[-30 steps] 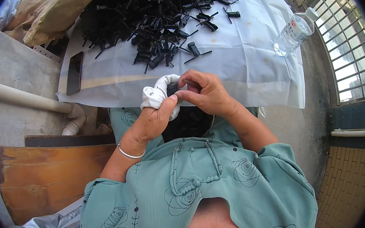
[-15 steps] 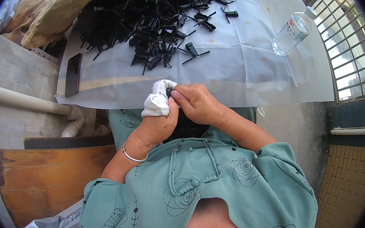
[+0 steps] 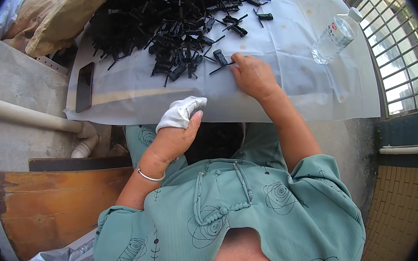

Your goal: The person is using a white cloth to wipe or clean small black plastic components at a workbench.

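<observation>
Just left of the right hand — bent-fingered, its grip unclear — lies a black clip, near the pile, while, closer in, the left hand curls loosely in white cloth, thumb apart, anything inside hidden.

Piled High on White Sheet

Straight to the far half, loaded with a tangle of black plastic pieces, thinning to loose ones nearer the front! Over left, to a dark phone lying flat! Across right, to a clear standing bottle!
</observation>
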`<state>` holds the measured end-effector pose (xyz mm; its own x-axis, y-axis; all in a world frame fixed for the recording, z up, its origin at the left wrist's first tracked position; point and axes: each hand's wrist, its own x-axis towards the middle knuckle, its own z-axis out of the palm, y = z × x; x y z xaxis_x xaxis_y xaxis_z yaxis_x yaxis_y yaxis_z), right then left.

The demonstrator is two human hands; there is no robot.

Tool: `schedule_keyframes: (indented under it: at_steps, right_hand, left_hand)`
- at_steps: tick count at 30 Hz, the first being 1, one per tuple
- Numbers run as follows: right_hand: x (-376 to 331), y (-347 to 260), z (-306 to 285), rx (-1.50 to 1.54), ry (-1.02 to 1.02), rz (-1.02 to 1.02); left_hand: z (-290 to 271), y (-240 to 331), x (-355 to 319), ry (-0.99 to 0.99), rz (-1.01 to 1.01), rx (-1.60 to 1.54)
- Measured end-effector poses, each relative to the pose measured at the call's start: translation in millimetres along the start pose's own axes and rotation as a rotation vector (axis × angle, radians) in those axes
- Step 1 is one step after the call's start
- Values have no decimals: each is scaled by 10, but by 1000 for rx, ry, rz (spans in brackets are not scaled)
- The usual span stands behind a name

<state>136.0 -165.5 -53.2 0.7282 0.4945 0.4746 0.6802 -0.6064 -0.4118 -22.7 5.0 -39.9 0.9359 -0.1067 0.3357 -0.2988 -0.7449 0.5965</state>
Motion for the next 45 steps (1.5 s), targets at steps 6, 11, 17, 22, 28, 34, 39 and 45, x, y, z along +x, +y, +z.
schedule_keyframes:
  at_steps: [6,11,17,22,28,34,39,45]
  right_hand:
    - [-178,-296,-63,405,-125,-118]
    - [-349,-574,-70,621,-245,-228]
    - [-341,-798,-246,570,-96,-208]
    - [-287,-829,-87,597,89,-98]
    - [-253,-816,-188,916,-223,108]
    - [-268,-765,-194,688,-310,-117]
    - [-332,-827,-64,767,-344,135]
    - [-413,-878,113,707,-179,56]
  left_hand:
    - [37,-41,39,124,-695,-1116]
    - [73,-33,82,294,-692,-1498]
    - [26,154,96,298,-601,-1125]
    - [26,200,80,183,-335,-1099]
    - [-60,272,68,219,-415,-936]
    - [55,212,34,273,-389,-557]
    - [106,176,25,385,-162,-228]
    - [123,138,7,388,-112,-50]
